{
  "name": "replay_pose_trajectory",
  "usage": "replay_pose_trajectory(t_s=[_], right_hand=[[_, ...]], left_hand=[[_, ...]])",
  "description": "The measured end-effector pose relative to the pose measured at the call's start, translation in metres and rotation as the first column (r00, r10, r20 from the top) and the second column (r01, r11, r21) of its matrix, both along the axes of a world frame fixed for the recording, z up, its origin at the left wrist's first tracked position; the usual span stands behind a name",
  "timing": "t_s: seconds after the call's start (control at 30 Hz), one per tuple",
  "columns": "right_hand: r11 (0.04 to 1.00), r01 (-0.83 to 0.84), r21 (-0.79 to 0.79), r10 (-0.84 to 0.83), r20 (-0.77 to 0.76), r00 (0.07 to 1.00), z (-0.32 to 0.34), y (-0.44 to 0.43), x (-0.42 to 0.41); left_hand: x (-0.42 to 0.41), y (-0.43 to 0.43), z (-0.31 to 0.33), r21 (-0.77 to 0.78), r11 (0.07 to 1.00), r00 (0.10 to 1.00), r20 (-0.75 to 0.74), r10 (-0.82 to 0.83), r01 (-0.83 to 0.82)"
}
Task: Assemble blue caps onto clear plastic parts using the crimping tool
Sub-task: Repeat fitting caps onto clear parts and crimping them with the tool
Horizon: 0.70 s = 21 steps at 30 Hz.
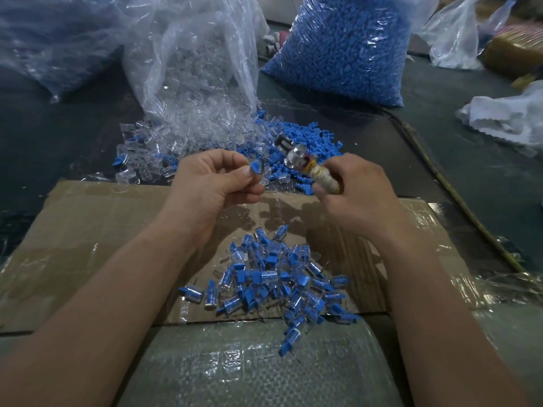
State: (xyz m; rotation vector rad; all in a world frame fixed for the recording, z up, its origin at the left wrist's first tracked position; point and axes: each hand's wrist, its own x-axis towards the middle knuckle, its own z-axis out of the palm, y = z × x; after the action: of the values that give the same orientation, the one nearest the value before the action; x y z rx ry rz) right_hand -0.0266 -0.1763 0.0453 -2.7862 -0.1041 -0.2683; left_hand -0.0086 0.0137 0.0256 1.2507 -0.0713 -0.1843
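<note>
My left hand pinches a clear plastic part with a blue cap on it between thumb and fingers. My right hand grips the crimping tool by its tape-wrapped handle, and the metal head points up and left, close to the capped part. Loose clear parts and loose blue caps lie mixed on the dark table beyond my hands. A heap of assembled pieces sits on the cardboard sheet between my forearms.
An open clear bag of clear parts stands behind the loose pile. A full bag of blue caps stands at the back right. More plastic bags lie at the far left and far right. White cloth lies at right.
</note>
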Motion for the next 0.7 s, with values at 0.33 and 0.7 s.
replay_pose_trajectory(t_s=[0.33, 0.7], right_hand=[[0.994, -0.085, 0.068, 0.089, -0.063, 0.994, -0.005, 0.019, -0.006], [0.992, -0.103, 0.075, 0.11, -0.089, 0.99, -0.008, 0.022, -0.006]], left_hand=[[-0.003, -0.003, 0.001, 0.017, 0.994, 0.989, 0.098, 0.108, -0.11], [-0.006, -0.006, 0.005, 0.025, 0.99, 0.983, 0.126, 0.133, -0.137]])
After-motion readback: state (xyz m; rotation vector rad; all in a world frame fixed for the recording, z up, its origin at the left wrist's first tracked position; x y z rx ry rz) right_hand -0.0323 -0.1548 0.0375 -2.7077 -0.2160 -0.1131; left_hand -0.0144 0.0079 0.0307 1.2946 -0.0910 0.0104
